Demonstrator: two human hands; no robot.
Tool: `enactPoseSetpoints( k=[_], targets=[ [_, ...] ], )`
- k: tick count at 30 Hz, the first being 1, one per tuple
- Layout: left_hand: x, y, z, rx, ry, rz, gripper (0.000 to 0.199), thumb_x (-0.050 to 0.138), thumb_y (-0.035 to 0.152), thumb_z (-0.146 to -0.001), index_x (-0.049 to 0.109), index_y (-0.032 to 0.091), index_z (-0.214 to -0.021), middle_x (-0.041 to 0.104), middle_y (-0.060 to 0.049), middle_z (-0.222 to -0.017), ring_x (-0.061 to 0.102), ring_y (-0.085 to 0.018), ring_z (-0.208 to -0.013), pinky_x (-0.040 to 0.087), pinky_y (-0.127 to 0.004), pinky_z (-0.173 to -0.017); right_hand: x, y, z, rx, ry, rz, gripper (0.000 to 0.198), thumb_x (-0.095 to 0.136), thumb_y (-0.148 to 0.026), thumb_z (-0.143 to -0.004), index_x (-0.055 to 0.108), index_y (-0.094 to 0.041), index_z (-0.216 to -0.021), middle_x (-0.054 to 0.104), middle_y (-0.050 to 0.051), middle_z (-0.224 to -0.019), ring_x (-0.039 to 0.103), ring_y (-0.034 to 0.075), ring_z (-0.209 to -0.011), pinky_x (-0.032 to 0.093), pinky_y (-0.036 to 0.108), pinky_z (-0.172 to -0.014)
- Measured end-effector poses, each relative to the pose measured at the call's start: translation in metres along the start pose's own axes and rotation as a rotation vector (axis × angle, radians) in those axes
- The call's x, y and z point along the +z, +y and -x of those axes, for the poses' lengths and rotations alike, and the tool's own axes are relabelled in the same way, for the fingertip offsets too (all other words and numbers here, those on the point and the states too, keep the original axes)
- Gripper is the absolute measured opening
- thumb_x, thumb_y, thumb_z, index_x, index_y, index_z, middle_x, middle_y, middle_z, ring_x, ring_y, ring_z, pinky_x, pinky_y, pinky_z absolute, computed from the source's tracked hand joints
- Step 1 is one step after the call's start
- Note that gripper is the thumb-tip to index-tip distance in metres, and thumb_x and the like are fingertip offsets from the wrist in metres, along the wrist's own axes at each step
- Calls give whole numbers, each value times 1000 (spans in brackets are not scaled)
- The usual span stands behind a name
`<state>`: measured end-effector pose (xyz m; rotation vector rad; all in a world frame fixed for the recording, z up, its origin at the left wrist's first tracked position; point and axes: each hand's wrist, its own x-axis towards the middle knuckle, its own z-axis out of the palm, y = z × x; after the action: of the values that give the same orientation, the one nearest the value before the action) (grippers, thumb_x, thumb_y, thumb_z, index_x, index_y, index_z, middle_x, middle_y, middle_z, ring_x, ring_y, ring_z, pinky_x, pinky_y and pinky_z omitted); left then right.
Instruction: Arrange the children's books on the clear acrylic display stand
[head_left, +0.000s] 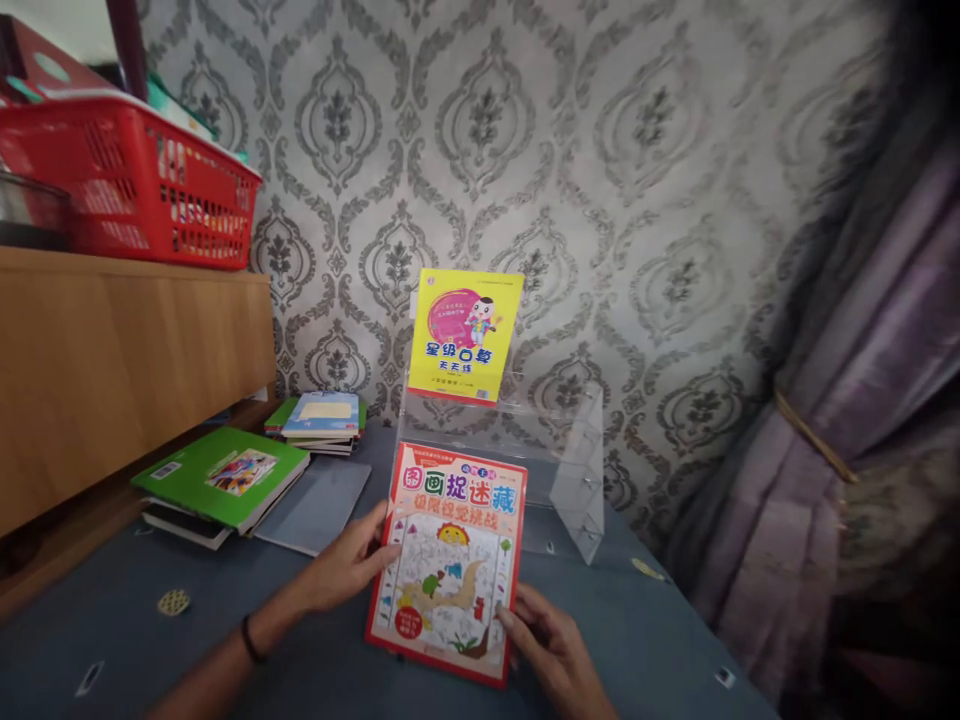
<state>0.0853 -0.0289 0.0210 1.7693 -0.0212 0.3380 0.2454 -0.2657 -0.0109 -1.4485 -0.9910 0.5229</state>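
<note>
A red-bordered picture book [450, 570] is held upright, leaning slightly back, in front of a clear acrylic display rack [581, 480]. My left hand [356, 555] grips its left edge, thumb on the cover and fingers behind. On the lower right edge my right hand [544, 635] holds it the same way, the fingers partly hidden. Above, a yellow workbook [469, 335] stands on the rack's upper tier. The picture book covers the rack's lower left part.
To the left lie a green book [225, 475] on other books, a grey-blue book [315, 507] and a stack topped by a light-blue book [322, 412]. A red basket [202, 200] sits on a wooden cabinet [135, 370]. A purple curtain [825, 480] hangs at right.
</note>
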Motion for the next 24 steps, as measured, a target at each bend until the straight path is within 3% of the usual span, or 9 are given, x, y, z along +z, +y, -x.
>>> enactPoseSetpoints(
  k=[4,8,13,16,20,24],
  targets=[
    [-9,24,-6,1,-29,-93,51,56,51,-94,49,22,-136,69,-10,-122,67,-27,-106,57,-40,-88,-5,-10,-11,-28,-20,-13,50,65,-66,-83,75,-19,-99,73,8,-76,62,18,-59,48,28,-51],
    [-25,57,-27,76,18,-226,43,56,44,-94,53,19,-129,71,-11,-119,69,-25,-100,58,-39,-85,-17,-44,-34,-102,-36,18,44,67,-63,-83,73,-21,-97,72,6,-75,65,20,-64,51,29,-55],
    [-56,117,-79,201,56,-359,47,62,40,-87,54,16,-127,72,-11,-111,70,-22,-84,58,-29,-62,-51,-110,-88,-272,-36,178,40,71,-59,-80,72,-21,-92,69,3,-70,61,17,-60,52,28,-55],
    [-76,159,-118,277,92,-407,46,63,34,-85,56,15,-126,73,-10,-106,70,-22,-82,58,-28,-57,-74,-156,-129,-401,-23,293,36,71,-55,-82,71,-20,-93,71,4,-76,63,17,-63,55,29,-57],
    [-96,203,-164,400,225,-443,45,64,22,-82,57,13,-126,72,-9,-104,71,-24,-89,62,-33,-66,-96,-204,-179,-531,53,438,27,72,-47,-82,71,-20,-89,72,4,-79,64,18,-67,56,29,-57],
    [-107,217,-198,443,333,-539,43,58,13,-84,56,14,-127,71,-7,-100,71,-20,-82,62,-31,-66,-106,-221,-217,-555,162,506,14,69,-32,-86,69,-19,-87,72,4,-81,65,18,-71,58,30,-64]
  ],
)
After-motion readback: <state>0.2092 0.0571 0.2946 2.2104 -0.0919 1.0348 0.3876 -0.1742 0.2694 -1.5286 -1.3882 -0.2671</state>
